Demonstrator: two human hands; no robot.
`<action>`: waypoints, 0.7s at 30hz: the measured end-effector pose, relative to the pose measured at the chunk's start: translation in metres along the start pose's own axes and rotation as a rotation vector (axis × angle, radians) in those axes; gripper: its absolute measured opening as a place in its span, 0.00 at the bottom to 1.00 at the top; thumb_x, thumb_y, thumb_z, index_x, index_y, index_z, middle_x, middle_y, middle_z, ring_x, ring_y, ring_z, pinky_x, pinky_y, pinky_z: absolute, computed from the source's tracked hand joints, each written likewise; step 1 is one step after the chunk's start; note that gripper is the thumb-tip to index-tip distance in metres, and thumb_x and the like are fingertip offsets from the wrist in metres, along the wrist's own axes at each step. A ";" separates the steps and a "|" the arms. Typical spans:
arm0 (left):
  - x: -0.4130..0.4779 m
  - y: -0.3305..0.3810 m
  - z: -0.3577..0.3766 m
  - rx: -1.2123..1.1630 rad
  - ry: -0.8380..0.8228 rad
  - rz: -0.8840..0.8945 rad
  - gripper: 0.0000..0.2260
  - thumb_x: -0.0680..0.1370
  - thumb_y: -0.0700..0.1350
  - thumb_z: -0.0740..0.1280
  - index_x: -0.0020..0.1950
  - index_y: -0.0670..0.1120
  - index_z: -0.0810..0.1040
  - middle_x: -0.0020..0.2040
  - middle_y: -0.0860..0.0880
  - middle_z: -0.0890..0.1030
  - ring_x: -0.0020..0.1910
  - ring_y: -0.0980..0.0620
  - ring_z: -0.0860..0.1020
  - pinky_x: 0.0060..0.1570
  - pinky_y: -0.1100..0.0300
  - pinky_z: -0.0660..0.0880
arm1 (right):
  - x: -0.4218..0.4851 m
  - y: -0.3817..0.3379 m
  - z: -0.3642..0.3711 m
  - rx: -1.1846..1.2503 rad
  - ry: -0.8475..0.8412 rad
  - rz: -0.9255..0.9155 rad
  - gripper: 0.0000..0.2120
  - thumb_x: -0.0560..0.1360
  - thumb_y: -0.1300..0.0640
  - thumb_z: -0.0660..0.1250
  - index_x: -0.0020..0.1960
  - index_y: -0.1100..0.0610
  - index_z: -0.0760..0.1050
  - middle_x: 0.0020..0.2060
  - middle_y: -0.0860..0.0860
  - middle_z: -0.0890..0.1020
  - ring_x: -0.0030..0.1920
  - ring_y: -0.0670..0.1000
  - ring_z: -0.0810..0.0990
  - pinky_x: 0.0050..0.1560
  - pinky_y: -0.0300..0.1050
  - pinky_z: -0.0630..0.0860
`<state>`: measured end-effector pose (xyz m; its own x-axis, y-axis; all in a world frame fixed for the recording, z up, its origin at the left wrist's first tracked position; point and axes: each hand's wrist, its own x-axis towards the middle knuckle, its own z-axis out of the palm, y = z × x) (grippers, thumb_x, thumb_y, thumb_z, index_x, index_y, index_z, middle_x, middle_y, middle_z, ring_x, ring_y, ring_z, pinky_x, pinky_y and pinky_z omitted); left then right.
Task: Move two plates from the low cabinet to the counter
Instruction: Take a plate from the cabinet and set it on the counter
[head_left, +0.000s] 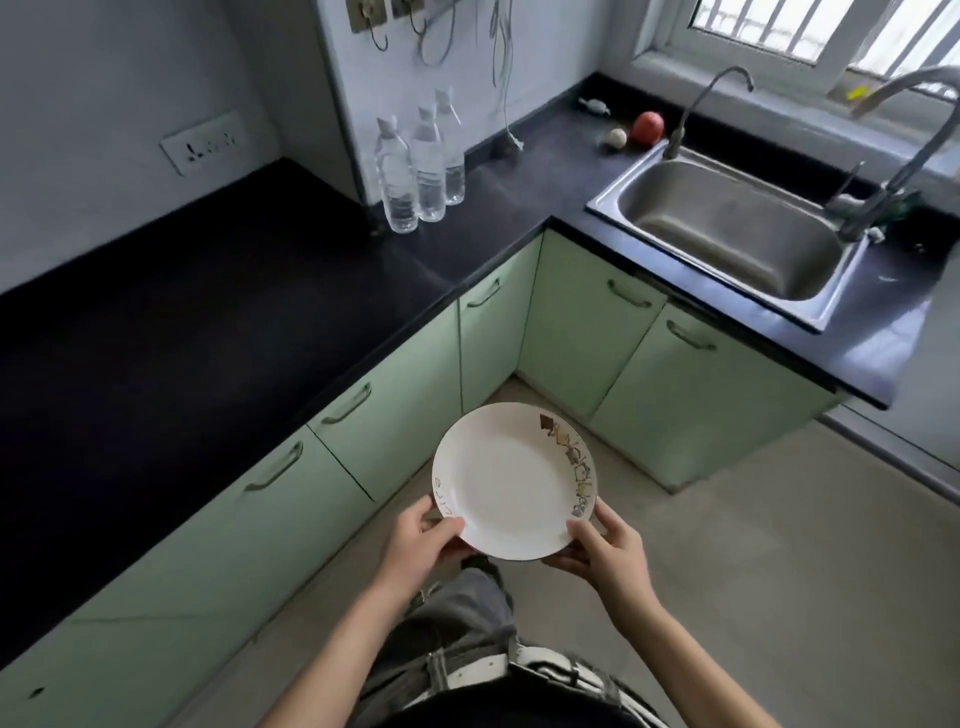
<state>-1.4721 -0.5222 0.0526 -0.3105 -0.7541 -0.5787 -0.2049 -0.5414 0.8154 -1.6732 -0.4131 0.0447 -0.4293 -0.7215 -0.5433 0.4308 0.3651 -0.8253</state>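
A white plate (511, 480) with a patterned band on its right rim is held level in front of me, above the floor. My left hand (423, 543) grips its near-left rim, thumb on top. My right hand (605, 551) grips its near-right rim the same way. The black counter (171, 332) runs along the left and bends around the corner toward the sink. Pale green low cabinets (395, 415) stand under it, all doors shut. Whether a second plate lies under the one I see cannot be told.
Three clear water bottles (421, 171) stand in the counter's corner. A steel sink (737, 228) with two taps sits at the right. A red fruit (648, 127) and a small pale ball (616, 137) lie behind it. Beige floor (753, 545) spreads to the right.
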 end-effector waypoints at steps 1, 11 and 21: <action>0.019 0.014 0.001 0.005 -0.003 0.004 0.11 0.75 0.30 0.65 0.56 0.36 0.78 0.42 0.43 0.86 0.36 0.54 0.84 0.34 0.63 0.80 | 0.019 -0.013 0.004 -0.011 0.003 -0.004 0.20 0.74 0.65 0.63 0.56 0.45 0.83 0.43 0.60 0.86 0.40 0.60 0.85 0.43 0.55 0.84; 0.154 0.128 -0.002 -0.061 0.112 0.055 0.14 0.68 0.44 0.68 0.53 0.49 0.82 0.49 0.48 0.87 0.51 0.47 0.84 0.51 0.55 0.81 | 0.188 -0.148 0.065 -0.151 -0.167 -0.049 0.19 0.76 0.64 0.64 0.59 0.44 0.81 0.44 0.58 0.87 0.37 0.58 0.84 0.39 0.50 0.84; 0.245 0.177 -0.029 -0.421 0.544 -0.004 0.18 0.65 0.47 0.72 0.55 0.48 0.82 0.52 0.39 0.85 0.45 0.44 0.85 0.51 0.41 0.81 | 0.360 -0.233 0.177 -0.362 -0.596 0.043 0.19 0.77 0.68 0.63 0.60 0.49 0.81 0.48 0.56 0.87 0.47 0.61 0.87 0.41 0.55 0.84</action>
<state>-1.5573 -0.8141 0.0548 0.2223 -0.7718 -0.5957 0.2070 -0.5597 0.8024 -1.7874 -0.8620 0.0685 0.1359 -0.8640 -0.4848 0.1019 0.4989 -0.8606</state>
